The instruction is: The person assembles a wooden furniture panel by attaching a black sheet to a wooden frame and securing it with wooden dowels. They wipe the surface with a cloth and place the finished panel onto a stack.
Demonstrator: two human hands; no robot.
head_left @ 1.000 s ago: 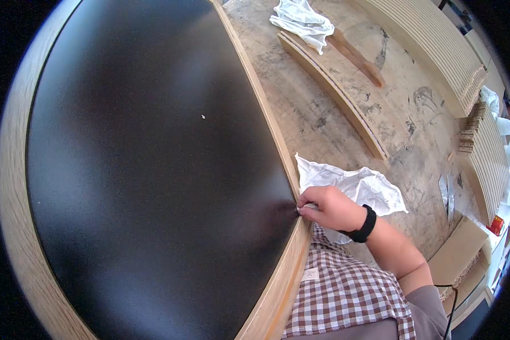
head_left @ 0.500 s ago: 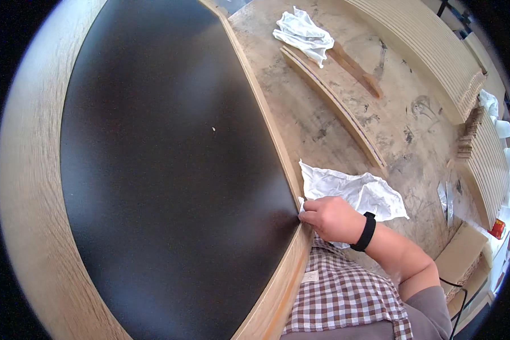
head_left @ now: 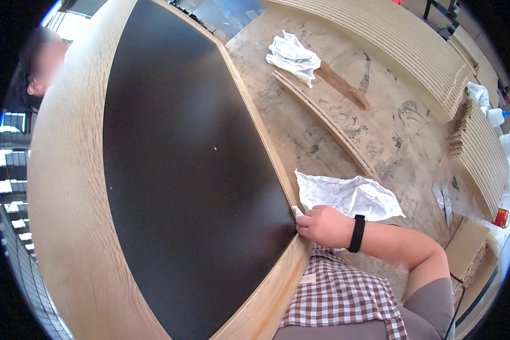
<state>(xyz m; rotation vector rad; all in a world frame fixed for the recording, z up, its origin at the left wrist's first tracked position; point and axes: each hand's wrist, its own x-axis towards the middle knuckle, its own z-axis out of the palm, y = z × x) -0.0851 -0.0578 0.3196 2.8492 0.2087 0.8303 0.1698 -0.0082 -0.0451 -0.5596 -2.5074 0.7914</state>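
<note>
My right hand (head_left: 324,226), a black band (head_left: 357,233) on its wrist, is closed in a pinch at the corner of a large dark panel (head_left: 195,158). A small white tuft of cloth (head_left: 297,211) pokes out from between its fingers, against the panel's thin light-wood edge (head_left: 249,105). Just behind the hand a white cloth (head_left: 348,195) lies crumpled on the table; whether the tuft belongs to it I cannot tell. A wide wood-grain border (head_left: 68,187) runs along the panel's left side. My left hand is out of sight.
On the stained tabletop (head_left: 396,85) lie another white rag (head_left: 293,55), a brown strip (head_left: 345,88) and a long narrow wooden strip (head_left: 326,124). Stacked boards (head_left: 379,39) line the far right, with a second stack (head_left: 479,158) nearer. Another person (head_left: 42,62) is at the far left.
The view has shifted, so the panel sits farther right and a person now shows at the left. My right hand stays at the panel's corner, still pinching the cloth.
</note>
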